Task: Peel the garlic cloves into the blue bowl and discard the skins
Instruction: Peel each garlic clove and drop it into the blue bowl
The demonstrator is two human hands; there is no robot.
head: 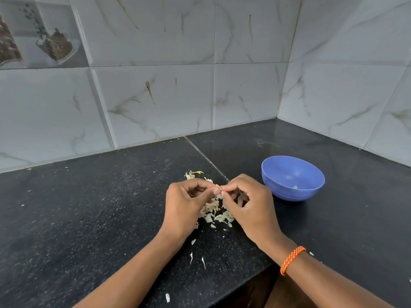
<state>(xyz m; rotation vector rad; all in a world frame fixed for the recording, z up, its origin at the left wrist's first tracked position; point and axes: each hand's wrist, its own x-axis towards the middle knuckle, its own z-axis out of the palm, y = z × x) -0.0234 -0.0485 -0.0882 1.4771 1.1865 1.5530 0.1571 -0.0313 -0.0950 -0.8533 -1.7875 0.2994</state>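
Above skins | left hand, right hand grips pinch clove | blue bowl right, apart

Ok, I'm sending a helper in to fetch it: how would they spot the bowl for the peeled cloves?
Find the corner where the two tiled walls meet above the black countertop. The blue bowl stands just in front of it, right of the hands and the garlic skins. It is the only dish there.

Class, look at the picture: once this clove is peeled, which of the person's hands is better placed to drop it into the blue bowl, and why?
Probably the right hand: it pinches the clove with the left hand, but the blue bowl sits just beyond its knuckles.
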